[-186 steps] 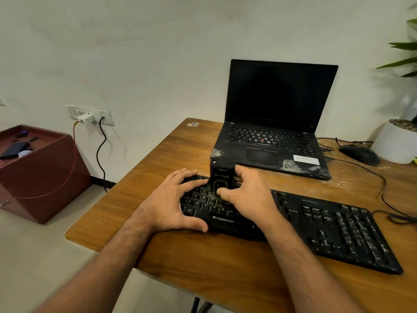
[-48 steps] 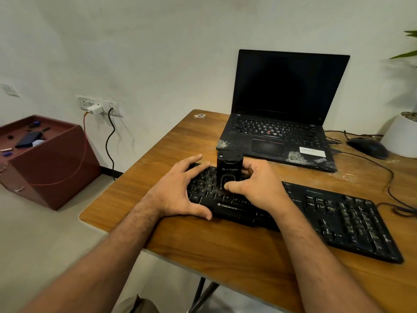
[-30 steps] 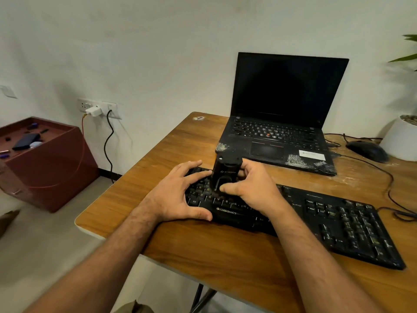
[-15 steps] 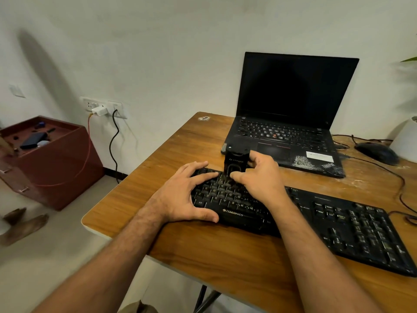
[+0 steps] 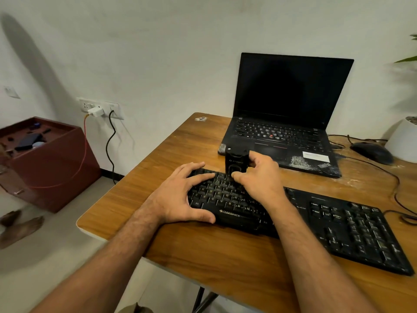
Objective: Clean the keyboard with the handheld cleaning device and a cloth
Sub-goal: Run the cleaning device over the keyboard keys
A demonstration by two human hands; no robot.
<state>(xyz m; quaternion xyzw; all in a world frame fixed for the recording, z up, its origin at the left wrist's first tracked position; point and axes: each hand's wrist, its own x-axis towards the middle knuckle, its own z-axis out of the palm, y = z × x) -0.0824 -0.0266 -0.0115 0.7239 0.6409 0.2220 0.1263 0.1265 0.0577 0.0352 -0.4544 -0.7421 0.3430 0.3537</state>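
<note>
A black keyboard lies across the wooden table. My right hand grips a small black handheld cleaning device that stands upright on the keyboard's upper left rows. My left hand rests spread over the keyboard's left end, fingers straight on the keys and thumb along the front edge. No cloth is in view.
An open black laptop stands behind the keyboard. A black mouse with its cable and a white plant pot sit at the back right. A maroon box stands on the floor at left, below wall sockets.
My right hand has slid the cleaning device from the keyboard's lower middle rows up to its top rows near the laptop. My left hand keeps its place on the left end.
</note>
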